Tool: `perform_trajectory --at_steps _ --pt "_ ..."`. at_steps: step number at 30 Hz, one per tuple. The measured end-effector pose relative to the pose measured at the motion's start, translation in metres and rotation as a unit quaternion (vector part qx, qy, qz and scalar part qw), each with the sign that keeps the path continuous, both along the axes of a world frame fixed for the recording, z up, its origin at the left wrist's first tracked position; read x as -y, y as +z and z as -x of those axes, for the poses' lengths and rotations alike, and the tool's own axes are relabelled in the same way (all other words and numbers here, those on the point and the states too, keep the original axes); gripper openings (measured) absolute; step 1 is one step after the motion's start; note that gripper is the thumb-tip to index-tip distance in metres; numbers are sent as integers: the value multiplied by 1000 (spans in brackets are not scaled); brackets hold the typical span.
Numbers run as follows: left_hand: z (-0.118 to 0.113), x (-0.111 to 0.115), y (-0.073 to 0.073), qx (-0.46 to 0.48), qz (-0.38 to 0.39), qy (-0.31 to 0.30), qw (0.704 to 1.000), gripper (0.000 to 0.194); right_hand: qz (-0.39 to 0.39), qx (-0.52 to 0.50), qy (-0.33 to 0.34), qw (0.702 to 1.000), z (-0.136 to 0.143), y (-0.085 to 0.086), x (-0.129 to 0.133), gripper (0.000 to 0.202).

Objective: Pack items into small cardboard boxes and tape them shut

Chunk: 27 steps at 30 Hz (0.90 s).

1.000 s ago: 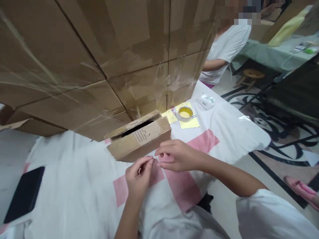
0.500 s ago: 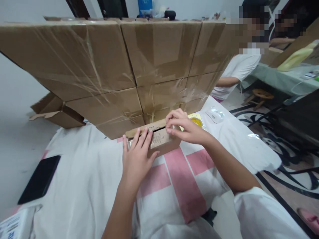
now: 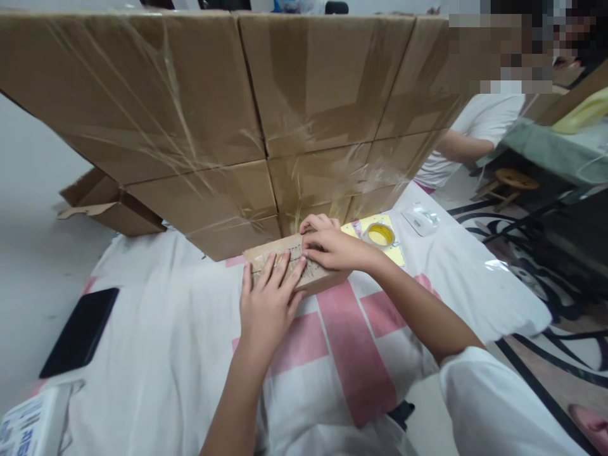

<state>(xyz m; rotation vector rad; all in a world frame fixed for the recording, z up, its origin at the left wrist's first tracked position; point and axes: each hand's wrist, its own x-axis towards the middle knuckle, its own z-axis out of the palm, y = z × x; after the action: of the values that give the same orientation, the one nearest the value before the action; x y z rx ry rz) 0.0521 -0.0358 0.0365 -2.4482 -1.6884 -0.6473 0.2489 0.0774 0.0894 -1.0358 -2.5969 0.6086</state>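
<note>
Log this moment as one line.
left hand: flat on small box | right hand: pressing box top | tape roll: beside

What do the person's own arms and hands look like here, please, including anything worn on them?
Both hands are bare: no gloves, rings, watch or bands are visible. The left hand leads to a forearm uncovered down to the frame's edge. The right hand leads to a bare forearm ending at a short white sleeve, plain and loose.
</note>
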Motion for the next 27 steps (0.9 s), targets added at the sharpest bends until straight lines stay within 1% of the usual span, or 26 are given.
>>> perform_trajectory --at_steps 5,10,12,13,14,16,18,19,20,21,22,24,25,26,27 --pt "-1 0 -1 -17 -9 3 1000 49 -23 5 -3 1000 1 -6 -4 20" --pt "-4 1 2 -16 -9 9 1000 44 -30 30 -16 999 5 -5 -3 22" --pt "-4 2 1 -18 -16 10 1000 41 -49 53 -37 997 8 -4 0 19" --pt "-3 2 1 -18 -19 11 1000 41 -62 66 -57 994 11 -2 1 17" --pt "-3 1 0 -18 -22 11 1000 40 -73 78 -85 991 13 -1 3 19" --pt "-2 1 -2 -21 -31 6 999 41 -87 97 -155 979 17 0 7 37" --pt "0 -1 -3 -31 -44 -7 999 44 -82 96 -223 967 15 -1 8 57" --pt "1 -2 -4 -35 -52 -15 998 45 -69 80 -246 964 10 -2 8 64" --pt "3 -2 -4 -39 -58 -23 997 46 -46 53 -250 966 3 -4 8 70" --pt "6 -3 -5 -40 -64 -30 997 46 -14 17 -230 973 -7 -7 8 75" --pt "9 -4 -5 -40 -71 -39 996 46 23 -22 -187 982 -19 -11 9 81" --pt "18 -5 -5 -43 -84 -67 993 47 85 -92 -66 990 -46 -21 14 96" --pt "24 -6 -5 -46 -89 -88 991 47 98 -112 -15 989 -58 -27 20 106" --pt "29 -7 -5 -47 -90 -110 989 46 96 -122 15 988 -68 -33 28 114" --pt "34 -8 -5 -45 -89 -133 986 45 83 -127 24 988 -75 -39 38 121"
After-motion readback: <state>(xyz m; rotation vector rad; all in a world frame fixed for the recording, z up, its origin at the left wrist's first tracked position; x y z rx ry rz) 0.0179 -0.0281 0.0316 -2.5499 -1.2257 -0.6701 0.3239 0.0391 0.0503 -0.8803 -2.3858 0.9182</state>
